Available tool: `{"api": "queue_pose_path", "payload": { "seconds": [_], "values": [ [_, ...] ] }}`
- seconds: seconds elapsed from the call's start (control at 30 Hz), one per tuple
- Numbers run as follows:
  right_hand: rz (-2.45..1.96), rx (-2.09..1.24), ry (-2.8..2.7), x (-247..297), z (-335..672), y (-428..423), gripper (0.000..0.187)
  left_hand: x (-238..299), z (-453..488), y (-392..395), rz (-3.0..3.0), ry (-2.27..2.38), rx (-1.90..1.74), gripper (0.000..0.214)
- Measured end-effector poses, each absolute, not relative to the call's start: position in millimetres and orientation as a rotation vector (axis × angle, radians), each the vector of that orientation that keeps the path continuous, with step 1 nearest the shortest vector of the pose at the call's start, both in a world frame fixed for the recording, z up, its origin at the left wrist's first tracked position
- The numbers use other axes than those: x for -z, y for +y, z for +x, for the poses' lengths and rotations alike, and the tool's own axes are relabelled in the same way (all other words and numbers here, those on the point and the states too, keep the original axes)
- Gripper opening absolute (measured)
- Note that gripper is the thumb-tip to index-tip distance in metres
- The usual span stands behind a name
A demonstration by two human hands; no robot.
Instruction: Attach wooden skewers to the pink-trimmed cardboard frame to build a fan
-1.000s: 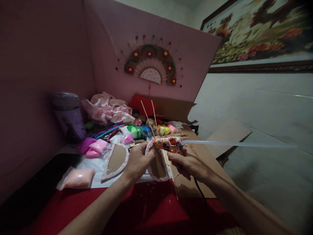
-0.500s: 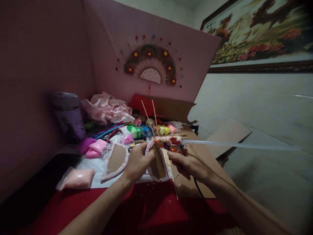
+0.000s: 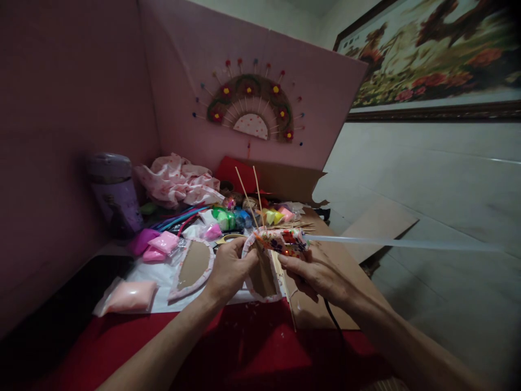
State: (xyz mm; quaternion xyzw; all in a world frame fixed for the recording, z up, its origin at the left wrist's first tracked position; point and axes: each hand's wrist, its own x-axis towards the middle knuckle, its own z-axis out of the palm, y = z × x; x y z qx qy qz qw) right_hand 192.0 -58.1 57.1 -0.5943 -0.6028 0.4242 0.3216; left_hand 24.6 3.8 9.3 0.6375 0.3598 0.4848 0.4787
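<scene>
My left hand (image 3: 232, 270) is closed on the edge of a half-round cardboard piece (image 3: 262, 274) rimmed with pink-white cloth. Two thin wooden sticks (image 3: 259, 190) rise from its upper edge. In my right hand (image 3: 317, 274) is a glue gun (image 3: 287, 240) with a flowered cover, a small orange light and a long clear glue stick (image 3: 391, 241) out of its back. The gun's orange tip sits at the cardboard's upper edge, near the foot of the sticks; whether it touches I cannot tell. A matching cardboard piece (image 3: 195, 266) lies to the left on white paper.
Bags of coloured clay (image 3: 128, 296), a crumpled pink cloth (image 3: 177, 179) and a purple tumbler (image 3: 114, 193) stand or lie on the left and behind. A cardboard sheet (image 3: 317, 309) is under my right hand. A decorated fan shape (image 3: 250, 106) is on the pink board behind.
The back end of the glue stick has dipped slightly, with a small tilt of the glue gun. My left hand and the cardboard piece have stayed in place.
</scene>
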Motion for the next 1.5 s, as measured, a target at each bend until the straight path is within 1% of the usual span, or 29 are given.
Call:
{"api": "queue_pose_path", "payload": {
  "seconds": [0.17, 0.37, 0.53, 0.67, 0.83, 1.13, 1.27, 1.5],
  "values": [
    [-1.557, -1.143, -1.53, -57.9, 192.0, -57.9, 0.048, -9.5, 25.1, 4.2, 1.534, 0.881, -1.202, 0.017],
    [-1.557, -1.118, -1.562, -60.5, 189.7, -60.6, 0.047, -8.7, 25.3, 4.7, 1.533, 0.857, -1.189, 0.018],
    [-1.549, -1.164, -1.474, -58.0, 194.7, -59.1, 0.043, -12.1, 24.6, 3.1, 1.539, 0.879, -1.19, 0.018],
    [-1.547, -1.141, -1.481, -57.4, 196.8, -60.9, 0.045, -13.2, 24.3, 2.6, 1.541, 0.883, -1.183, 0.018],
    [-1.553, -1.128, -1.473, -59.7, 196.0, -64.6, 0.04, -12.7, 24.3, 2.9, 1.568, 0.905, -1.17, 0.018],
    [-1.719, -1.124, -1.497, -56.6, 191.4, -63.8, 0.045, -9.4, 23.7, 4.9, 1.572, 0.891, -1.173, 0.019],
    [-1.688, -1.104, -1.517, -58.3, 190.5, -64.1, 0.042, -10.5, 24.1, 4.4, 1.567, 0.886, -1.171, 0.019],
    [-1.664, -1.09, -1.536, -59.7, 189.4, -64.5, 0.042, -11.8, 24.3, 3.3, 1.568, 0.875, -1.182, 0.019]
  ]
}}
